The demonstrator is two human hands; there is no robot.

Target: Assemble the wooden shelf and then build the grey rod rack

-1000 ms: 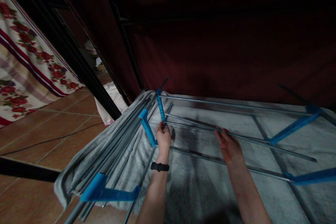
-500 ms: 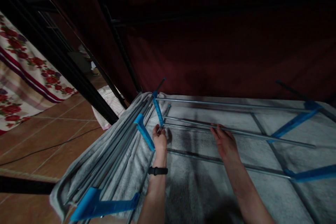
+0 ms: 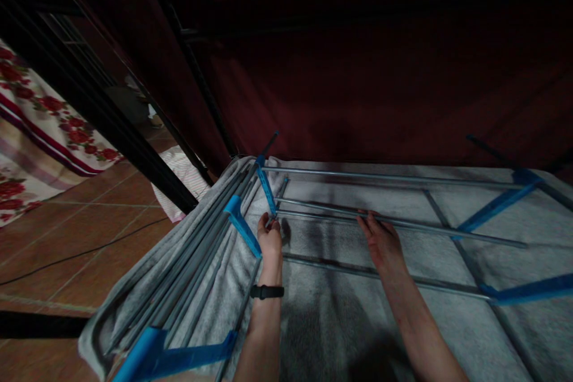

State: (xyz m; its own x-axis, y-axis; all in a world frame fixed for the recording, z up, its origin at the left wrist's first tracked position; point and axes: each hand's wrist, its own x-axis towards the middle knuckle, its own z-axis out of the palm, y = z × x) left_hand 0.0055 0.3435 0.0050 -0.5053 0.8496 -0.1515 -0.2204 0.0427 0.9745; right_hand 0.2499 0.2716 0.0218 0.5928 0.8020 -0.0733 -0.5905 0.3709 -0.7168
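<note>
My left hand (image 3: 270,242), a dark band on its wrist, is closed at the lower end of a blue plastic bracket (image 3: 267,191), its fingers around a side tube of the metal frame. What exactly lies under the fingertips is partly hidden. To the right, my right hand (image 3: 379,240) holds a loose grey metal rod (image 3: 452,231) near its middle, thumb and fingers against it. The rod slants across the frame, its left end by the bracket and its right end past another blue bracket (image 3: 496,209). Just below it runs a second metal rod (image 3: 316,216).
Several grey tubes (image 3: 188,274) lie bundled on the grey blanket (image 3: 326,322) at left. More blue brackets stand nearby, one at the lower left (image 3: 179,358). A black post (image 3: 147,155) rises beside the bed; a dark red curtain (image 3: 358,101) hangs behind.
The view has shifted slightly, so the scene sits a little further left. Both hands stay in nearly the same place on the frame and the rod.
</note>
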